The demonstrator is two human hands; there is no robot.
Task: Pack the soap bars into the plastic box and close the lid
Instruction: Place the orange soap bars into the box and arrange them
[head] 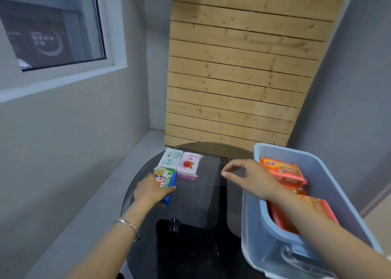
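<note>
On the round dark glass table [190,211] three wrapped soap bars lie together at the far left. A white-green bar [170,158] and a pink rose bar [189,164] lie side by side. My left hand [151,191] grips the blue-yellow-green soap bar [167,181] just in front of them. My right hand [249,178] hovers over the table left of the plastic box [330,168], fingers apart and empty. The blue-rimmed box holds several orange soap packs [283,169]. A clear lid [260,245] hangs at the box's near left side.
A wooden slat panel [239,77] leans against the grey wall behind the table. A window [50,27] is up on the left. A grey ledge [118,185] runs along the table's left side. A silver bangle [129,225] is on my left wrist.
</note>
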